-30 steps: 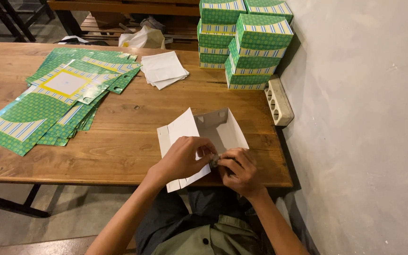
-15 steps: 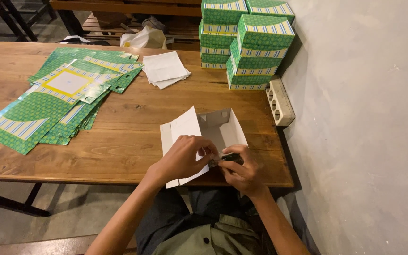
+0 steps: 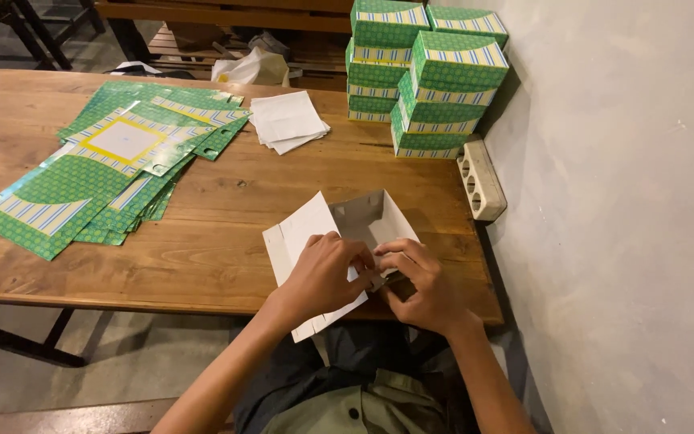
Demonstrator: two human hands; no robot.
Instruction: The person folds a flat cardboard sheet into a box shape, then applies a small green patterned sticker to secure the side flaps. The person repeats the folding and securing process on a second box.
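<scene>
A half-folded cardboard box (image 3: 363, 221), white and grey on its inside, lies at the near edge of the wooden table (image 3: 226, 241). My left hand (image 3: 324, 272) presses on its big white flap. My right hand (image 3: 421, 281) pinches a smaller flap beside it. Both hands meet at the box's near corner, and their fingers hide the fold itself.
Flat green patterned box blanks (image 3: 98, 173) are spread over the table's left. A small pile of white sheets (image 3: 287, 120) lies behind. Finished green boxes (image 3: 423, 76) are stacked at the back right by the wall. A white power strip (image 3: 479, 178) sits along the right edge.
The box has stayed in place while my fingers worked the flaps at its near corner; my right hand has closed in tighter against my left.
</scene>
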